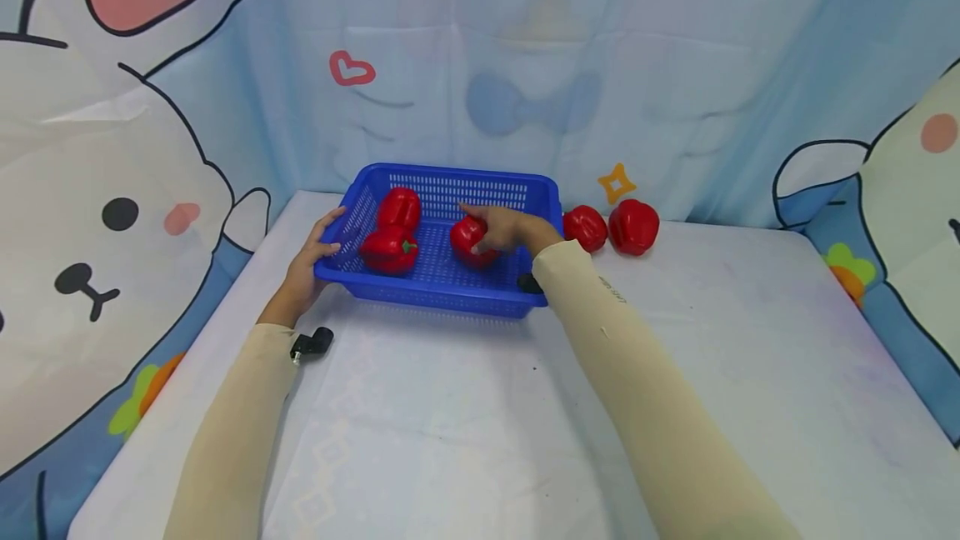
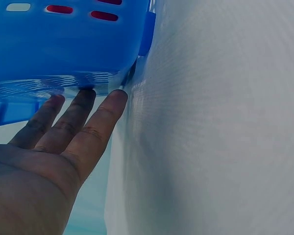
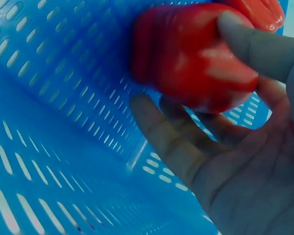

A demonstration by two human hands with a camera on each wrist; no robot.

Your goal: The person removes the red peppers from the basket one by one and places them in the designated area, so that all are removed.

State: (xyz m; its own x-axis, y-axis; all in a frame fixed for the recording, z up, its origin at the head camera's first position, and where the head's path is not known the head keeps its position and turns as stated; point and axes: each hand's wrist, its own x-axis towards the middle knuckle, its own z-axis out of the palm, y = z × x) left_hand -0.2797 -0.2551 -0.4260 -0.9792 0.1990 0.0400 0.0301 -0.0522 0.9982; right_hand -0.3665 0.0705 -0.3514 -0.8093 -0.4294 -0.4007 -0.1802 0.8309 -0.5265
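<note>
Nearest the camera, the left sleeve (image 1: 232, 432) and right sleeve (image 1: 645, 382) came in from either side, a broad stretch of white tablecloth (image 1: 427, 423) running between them to the near wall of a blue perforated plastic basket (image 1: 427, 290); more cloth spread rightward to the table's slanting edge. A black wrist camera (image 1: 313, 342) sat at the left cuff, near the basket's corner. The left hand (image 1: 306, 261) lay at the basket's left end, fingers fairly straight and parted, their tips against its outer side. Over the right rim reached the right hand (image 1: 506, 227), thumb and fingers partly spread and gripping a red bell pepper (image 1: 463, 244) inside the basket's right half; whether it bore on the floor could not be told. A strip of mesh separated it from a green-stemmed red pepper (image 1: 388, 250) and, just beyond, another red pepper (image 1: 400, 207) along the left side. Outside the right rim, two loose red peppers (image 1: 634, 227) stood near the table's far edge, before a pale blue cartoon-print curtain (image 1: 420, 15)
</note>
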